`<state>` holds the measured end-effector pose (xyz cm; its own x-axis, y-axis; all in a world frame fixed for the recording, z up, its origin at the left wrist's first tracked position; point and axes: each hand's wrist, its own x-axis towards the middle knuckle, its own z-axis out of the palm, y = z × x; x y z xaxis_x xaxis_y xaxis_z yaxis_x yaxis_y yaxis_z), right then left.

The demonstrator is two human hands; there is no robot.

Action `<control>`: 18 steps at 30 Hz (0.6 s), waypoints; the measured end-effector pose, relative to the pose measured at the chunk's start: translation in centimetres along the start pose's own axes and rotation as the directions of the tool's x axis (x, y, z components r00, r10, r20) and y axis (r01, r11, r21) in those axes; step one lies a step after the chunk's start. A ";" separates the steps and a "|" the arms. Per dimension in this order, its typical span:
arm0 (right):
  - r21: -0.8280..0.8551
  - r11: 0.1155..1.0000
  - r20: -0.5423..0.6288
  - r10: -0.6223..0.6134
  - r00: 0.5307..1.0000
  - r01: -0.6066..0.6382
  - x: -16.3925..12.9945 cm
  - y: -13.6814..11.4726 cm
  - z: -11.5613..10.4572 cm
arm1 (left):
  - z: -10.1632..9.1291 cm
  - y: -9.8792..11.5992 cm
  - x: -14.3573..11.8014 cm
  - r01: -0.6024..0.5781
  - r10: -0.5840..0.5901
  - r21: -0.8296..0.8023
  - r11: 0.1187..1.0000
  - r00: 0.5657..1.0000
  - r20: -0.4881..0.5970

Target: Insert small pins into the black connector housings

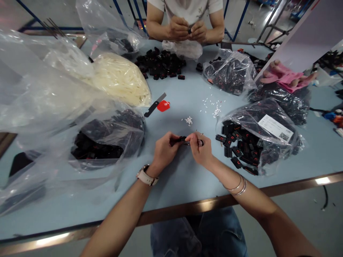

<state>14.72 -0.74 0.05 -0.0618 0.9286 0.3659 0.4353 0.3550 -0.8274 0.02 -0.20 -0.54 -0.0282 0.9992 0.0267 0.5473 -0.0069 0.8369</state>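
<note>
My left hand, with a watch at the wrist, pinches a small black connector housing above the table. Close beside it, my right hand has its fingers closed round a dark slim tool with a round end; its exact kind is unclear. The tool's front end meets the connector between my fingertips, where detail is hidden. Just beyond my hands lies a small heap of white pieces. More white pieces are scattered farther right. Loose black connectors spill from a bag at my right.
A knife-like blade lies by a red piece. Plastic bags crowd the left; a labelled bag and pink gloves are right. Across the table, a person's hands hold a small black part behind a connector pile.
</note>
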 end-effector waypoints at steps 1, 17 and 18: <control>-0.002 1.000 0.002 -0.006 1.000 0.006 0.0 0.0 0.0 | 0.0 0.0 0.0 0.001 -0.001 0.002 1.000 1.000 -0.001; 0.065 0.998 -0.054 0.031 0.998 -0.028 -0.5 0.7 0.1 | -0.2 0.2 0.1 0.020 -0.020 0.013 1.000 1.000 -0.008; 0.060 0.998 -0.042 0.037 0.998 -0.035 -0.4 0.7 0.1 | -0.2 0.3 0.1 0.021 -0.021 0.014 1.000 1.000 -0.008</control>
<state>14.98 -0.86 -0.70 -0.0078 0.9358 0.3524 0.3820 0.3285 -0.8638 0.00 -0.15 -0.21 -0.0460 0.9988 0.0137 0.5581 0.0143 0.8296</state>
